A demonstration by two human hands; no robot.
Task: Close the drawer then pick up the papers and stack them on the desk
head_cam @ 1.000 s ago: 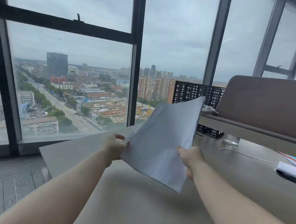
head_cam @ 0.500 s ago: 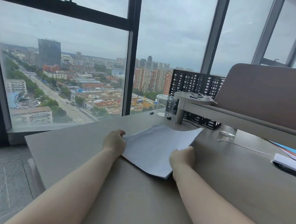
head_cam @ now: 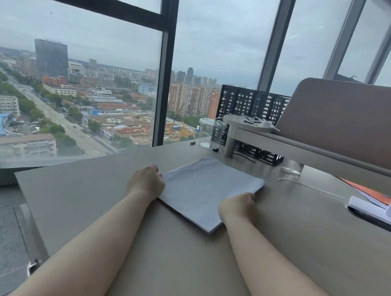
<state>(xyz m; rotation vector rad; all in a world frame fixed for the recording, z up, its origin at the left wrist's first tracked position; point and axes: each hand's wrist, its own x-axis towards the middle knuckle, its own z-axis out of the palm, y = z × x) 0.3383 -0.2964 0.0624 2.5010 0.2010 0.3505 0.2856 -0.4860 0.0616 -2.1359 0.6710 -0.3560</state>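
A stack of white papers [head_cam: 205,189] lies flat on the grey desk [head_cam: 79,189], turned at an angle. My left hand [head_cam: 146,180] rests against the stack's left edge with its fingers curled on the paper. My right hand [head_cam: 238,204] presses against the near right edge, fingers bent around it. Both hands still grip the stack. No drawer is in view.
A grey monitor riser [head_cam: 249,125] and brown padded screen [head_cam: 354,124] stand at the back right. A clear plastic cup [head_cam: 211,132], a black perforated organiser [head_cam: 249,105], a white cable [head_cam: 308,186] and a notebook pile [head_cam: 385,212] sit nearby. Large windows lie ahead; the desk's left edge drops to the floor.
The papers went from held up tilted in the air to lying flat on the desk. Both hands came down with them and stay at the stack's edges.
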